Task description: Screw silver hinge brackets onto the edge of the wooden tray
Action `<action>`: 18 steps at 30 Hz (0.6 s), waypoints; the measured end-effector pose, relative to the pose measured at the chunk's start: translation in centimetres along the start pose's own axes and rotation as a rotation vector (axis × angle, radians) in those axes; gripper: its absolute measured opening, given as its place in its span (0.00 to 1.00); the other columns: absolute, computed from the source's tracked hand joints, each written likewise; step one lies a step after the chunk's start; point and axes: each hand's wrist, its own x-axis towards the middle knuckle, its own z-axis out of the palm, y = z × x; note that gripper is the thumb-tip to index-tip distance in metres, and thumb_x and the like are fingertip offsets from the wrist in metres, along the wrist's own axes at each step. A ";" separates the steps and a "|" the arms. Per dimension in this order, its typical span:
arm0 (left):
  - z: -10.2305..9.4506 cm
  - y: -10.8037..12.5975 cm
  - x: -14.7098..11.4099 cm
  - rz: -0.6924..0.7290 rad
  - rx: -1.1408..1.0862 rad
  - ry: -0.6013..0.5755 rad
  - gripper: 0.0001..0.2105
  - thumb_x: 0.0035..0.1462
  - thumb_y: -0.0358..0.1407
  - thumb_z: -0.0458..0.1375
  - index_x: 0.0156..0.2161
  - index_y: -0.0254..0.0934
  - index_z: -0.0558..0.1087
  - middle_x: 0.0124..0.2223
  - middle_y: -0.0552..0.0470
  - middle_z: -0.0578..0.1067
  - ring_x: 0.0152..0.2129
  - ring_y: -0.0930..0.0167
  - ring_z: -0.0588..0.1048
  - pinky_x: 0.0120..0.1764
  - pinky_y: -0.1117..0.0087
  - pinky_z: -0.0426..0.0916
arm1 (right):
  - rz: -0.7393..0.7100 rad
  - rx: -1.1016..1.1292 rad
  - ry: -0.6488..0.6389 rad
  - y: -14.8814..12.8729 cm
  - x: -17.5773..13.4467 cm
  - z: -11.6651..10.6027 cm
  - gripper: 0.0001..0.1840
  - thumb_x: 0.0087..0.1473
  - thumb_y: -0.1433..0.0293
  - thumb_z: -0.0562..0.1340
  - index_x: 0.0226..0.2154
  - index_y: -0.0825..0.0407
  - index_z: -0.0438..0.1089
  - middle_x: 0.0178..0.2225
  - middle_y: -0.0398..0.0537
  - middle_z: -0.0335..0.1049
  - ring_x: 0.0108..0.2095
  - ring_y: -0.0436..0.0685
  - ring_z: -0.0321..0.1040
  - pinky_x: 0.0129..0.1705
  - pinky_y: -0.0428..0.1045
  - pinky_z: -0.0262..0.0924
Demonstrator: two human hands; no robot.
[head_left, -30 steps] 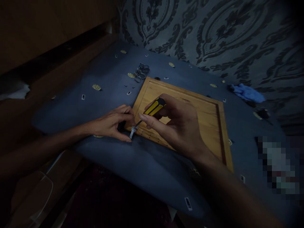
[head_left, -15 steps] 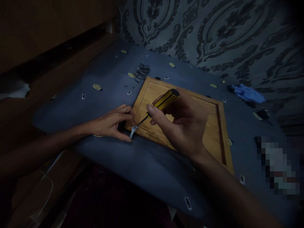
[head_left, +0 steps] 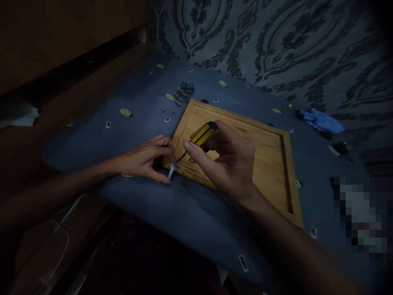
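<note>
A wooden cabinet door [head_left: 239,123] with a raised frame lies flat on the dark blue cloth. At its near left corner sits a small metal hinge [head_left: 172,171], partly covered by fingers. My left hand [head_left: 150,157] pinches this hinge between thumb and fingers against the door's edge. In my right hand [head_left: 225,164] is a yellow and black screwdriver [head_left: 201,137], gripped by the handle and tilted. Its shaft runs down to the hinge, and the tip meets it; any screw there is too small to make out. Several small dark holes line the door's near edge.
Beyond the door's far left corner lies a cluster of metal pieces [head_left: 183,92], with two small screws [head_left: 173,112] nearer. A blue cloth [head_left: 321,121] rests at the right by the patterned wall [head_left: 276,49]. A wooden cabinet [head_left: 70,32] borders the left side.
My right hand and the screwdriver handle have shifted left and slightly down, so the screwdriver stands a little steeper. The left hand, hinge and door look the same.
</note>
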 end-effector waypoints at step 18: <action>0.3 -0.6 -0.1 0.048 0.013 0.012 0.24 0.60 0.61 0.67 0.46 0.42 0.78 0.46 0.49 0.71 0.47 0.60 0.68 0.50 0.60 0.66 | 0.074 0.168 -0.235 -0.4 0.7 -1.3 0.08 0.62 0.65 0.73 0.34 0.48 0.77 0.30 0.39 0.80 0.28 0.51 0.77 0.29 0.46 0.69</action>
